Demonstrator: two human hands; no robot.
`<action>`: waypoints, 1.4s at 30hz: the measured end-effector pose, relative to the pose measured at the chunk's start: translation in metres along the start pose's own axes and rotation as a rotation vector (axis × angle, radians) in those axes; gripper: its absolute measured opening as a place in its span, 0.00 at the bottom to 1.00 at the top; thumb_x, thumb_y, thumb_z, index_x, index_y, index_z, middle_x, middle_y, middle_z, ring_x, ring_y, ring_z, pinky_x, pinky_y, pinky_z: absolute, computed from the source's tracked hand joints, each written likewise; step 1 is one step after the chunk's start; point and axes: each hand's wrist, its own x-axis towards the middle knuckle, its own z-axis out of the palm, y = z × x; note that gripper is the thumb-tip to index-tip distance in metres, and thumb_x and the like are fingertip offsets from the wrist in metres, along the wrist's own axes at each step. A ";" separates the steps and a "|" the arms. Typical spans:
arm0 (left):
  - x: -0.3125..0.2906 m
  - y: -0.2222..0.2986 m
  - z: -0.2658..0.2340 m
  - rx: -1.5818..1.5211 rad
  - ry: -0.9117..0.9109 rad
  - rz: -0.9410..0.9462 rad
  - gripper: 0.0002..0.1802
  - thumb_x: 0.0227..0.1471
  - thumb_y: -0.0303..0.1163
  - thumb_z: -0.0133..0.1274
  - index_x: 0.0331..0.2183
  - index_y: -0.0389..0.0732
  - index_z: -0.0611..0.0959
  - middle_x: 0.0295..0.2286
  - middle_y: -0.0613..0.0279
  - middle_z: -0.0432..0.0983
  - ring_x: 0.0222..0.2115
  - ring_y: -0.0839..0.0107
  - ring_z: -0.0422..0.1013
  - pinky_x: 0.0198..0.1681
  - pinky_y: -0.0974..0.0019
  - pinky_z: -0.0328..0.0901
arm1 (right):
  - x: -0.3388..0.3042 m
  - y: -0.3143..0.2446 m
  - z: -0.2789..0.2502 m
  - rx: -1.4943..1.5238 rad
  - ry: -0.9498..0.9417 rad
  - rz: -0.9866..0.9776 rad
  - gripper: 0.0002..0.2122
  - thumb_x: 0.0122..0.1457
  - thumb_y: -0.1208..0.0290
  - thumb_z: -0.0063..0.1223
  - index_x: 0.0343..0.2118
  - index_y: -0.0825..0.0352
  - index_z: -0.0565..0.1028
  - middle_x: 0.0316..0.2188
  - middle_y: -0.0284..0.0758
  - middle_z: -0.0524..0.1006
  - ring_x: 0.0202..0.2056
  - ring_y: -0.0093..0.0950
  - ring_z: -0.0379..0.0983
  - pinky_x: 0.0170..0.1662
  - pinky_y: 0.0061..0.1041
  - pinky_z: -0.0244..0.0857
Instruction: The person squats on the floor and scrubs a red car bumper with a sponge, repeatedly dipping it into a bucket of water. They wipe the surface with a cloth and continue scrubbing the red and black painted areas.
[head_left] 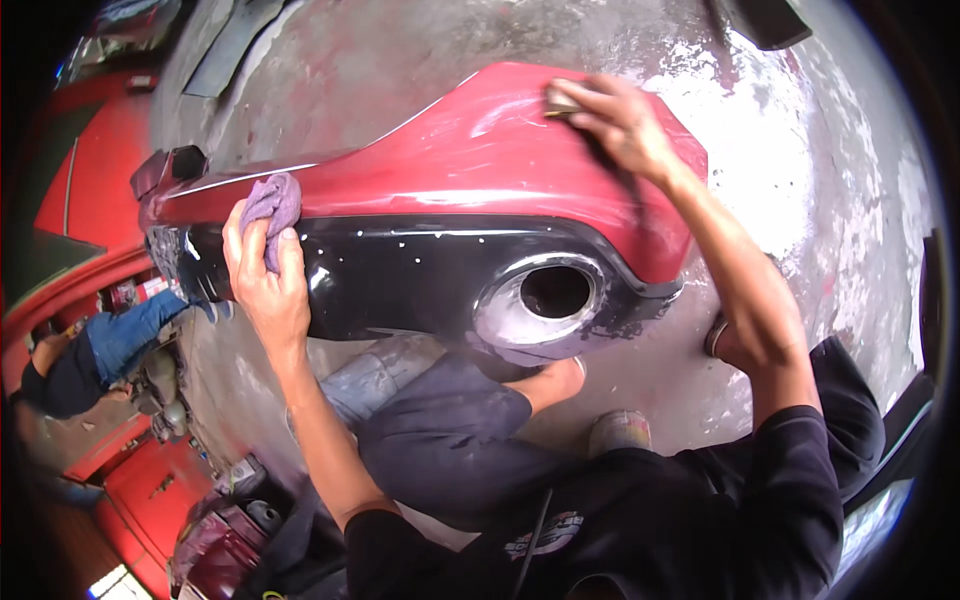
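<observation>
A car bumper [400, 185], glossy red above and black below, lies across the space in front of me. Its black part has a round opening in a grey, scuffed surround, plus several small white spots. My left hand [268, 290] is closed on a crumpled purple cloth [272, 207] at the bumper's left part, where red meets black. Up on the broad red end at the right, my right hand [622, 125] grips a small dark pad [562, 101] with a yellowish edge, against or just over the paint. Pale smears streak the red there.
A red car [92, 190] stands at the far left. Below it, another person in blue jeans [135, 325] is near the floor. Dark parts [238, 45] lie on the blotchy concrete floor [370, 70]. A can [620, 432] stands by my legs.
</observation>
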 end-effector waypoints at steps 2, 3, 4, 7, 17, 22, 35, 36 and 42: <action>0.003 -0.001 -0.001 0.025 0.004 0.019 0.16 0.58 0.28 0.57 0.47 0.32 0.81 0.55 0.44 0.72 0.55 0.47 0.70 0.61 0.52 0.62 | 0.026 -0.087 0.055 0.076 0.019 -0.168 0.21 0.63 0.72 0.59 0.59 0.52 0.78 0.50 0.46 0.77 0.52 0.43 0.74 0.59 0.42 0.67; 0.006 0.000 0.002 0.016 0.011 0.035 0.15 0.58 0.28 0.57 0.47 0.32 0.81 0.55 0.44 0.72 0.55 0.48 0.70 0.61 0.53 0.62 | 0.048 -0.119 0.074 -0.014 0.054 -0.251 0.19 0.63 0.70 0.59 0.58 0.54 0.79 0.49 0.44 0.77 0.52 0.42 0.74 0.58 0.41 0.69; 0.002 -0.003 0.003 0.016 0.014 0.042 0.15 0.59 0.27 0.57 0.47 0.32 0.81 0.55 0.45 0.72 0.55 0.48 0.70 0.61 0.53 0.62 | 0.058 -0.136 0.088 -0.094 0.077 -0.335 0.17 0.63 0.69 0.59 0.56 0.55 0.80 0.48 0.43 0.77 0.53 0.42 0.74 0.56 0.39 0.70; -0.003 -0.008 0.002 -0.018 -0.004 0.022 0.15 0.59 0.27 0.57 0.47 0.32 0.81 0.55 0.45 0.72 0.56 0.49 0.70 0.61 0.54 0.61 | 0.053 -0.100 0.075 -0.074 0.094 -0.443 0.22 0.62 0.71 0.61 0.60 0.54 0.77 0.49 0.46 0.76 0.51 0.45 0.74 0.57 0.41 0.68; -0.001 -0.012 0.003 -0.031 0.002 0.042 0.13 0.60 0.27 0.56 0.44 0.30 0.81 0.55 0.43 0.72 0.54 0.48 0.70 0.60 0.53 0.62 | 0.049 -0.138 0.096 -0.002 0.080 -0.278 0.19 0.63 0.64 0.60 0.57 0.49 0.79 0.50 0.43 0.76 0.56 0.43 0.71 0.58 0.44 0.66; 0.002 -0.011 0.006 -0.019 -0.016 0.064 0.15 0.60 0.27 0.56 0.47 0.29 0.80 0.56 0.43 0.72 0.54 0.47 0.70 0.60 0.53 0.62 | -0.017 0.023 0.023 -0.168 0.265 -0.329 0.14 0.63 0.75 0.59 0.51 0.62 0.81 0.53 0.43 0.79 0.56 0.39 0.75 0.62 0.34 0.70; -0.001 -0.023 0.002 0.052 -0.010 0.075 0.17 0.62 0.30 0.54 0.48 0.28 0.80 0.56 0.44 0.72 0.56 0.51 0.69 0.63 0.53 0.59 | -0.090 0.040 0.015 0.077 0.359 0.012 0.15 0.63 0.73 0.59 0.51 0.52 0.82 0.49 0.38 0.82 0.47 0.35 0.79 0.60 0.34 0.70; -0.001 -0.022 0.001 0.062 -0.017 0.077 0.17 0.63 0.31 0.54 0.48 0.28 0.80 0.56 0.44 0.73 0.56 0.50 0.69 0.62 0.53 0.59 | -0.117 0.071 -0.014 -0.316 0.433 0.079 0.14 0.66 0.73 0.56 0.53 0.60 0.81 0.47 0.45 0.82 0.56 0.37 0.75 0.60 0.34 0.71; 0.003 -0.018 0.004 0.068 0.026 0.088 0.17 0.63 0.31 0.54 0.48 0.27 0.79 0.53 0.44 0.73 0.54 0.50 0.69 0.61 0.53 0.60 | -0.105 -0.020 0.025 -0.015 0.386 0.215 0.14 0.64 0.66 0.57 0.52 0.56 0.80 0.47 0.42 0.79 0.46 0.39 0.76 0.48 0.38 0.72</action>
